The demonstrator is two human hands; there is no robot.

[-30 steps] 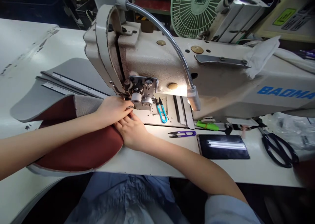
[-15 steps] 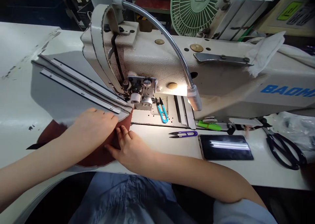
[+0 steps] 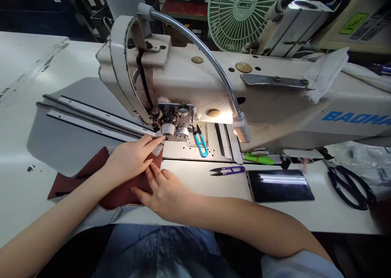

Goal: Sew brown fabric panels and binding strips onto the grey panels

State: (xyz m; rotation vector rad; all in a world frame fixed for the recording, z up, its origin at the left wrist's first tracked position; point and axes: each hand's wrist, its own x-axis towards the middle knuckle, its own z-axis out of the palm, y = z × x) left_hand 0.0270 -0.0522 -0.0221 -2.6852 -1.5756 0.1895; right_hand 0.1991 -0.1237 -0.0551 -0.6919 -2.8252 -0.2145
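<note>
"Maroon cloth point(image 3: 117, 196) is lying under what?"

"The left hand point(image 3: 126, 159) and right hand point(image 3: 166, 194), on the counter point(image 3: 191, 176). The right is resting with fingers spread, perhaps steadying it; the left is pointing a finger toward the machine point(image 3: 207, 82), but I can't tell whether it's pinching the edge."

"And the grey piece point(image 3: 61, 143)?"

"It's lying leftward, its strips point(image 3: 85, 107) running toward the machine. The lamp point(image 3: 241, 127) is lighting that end; purple snips point(image 3: 227, 170) are sitting nearby, perhaps for reach."
</note>
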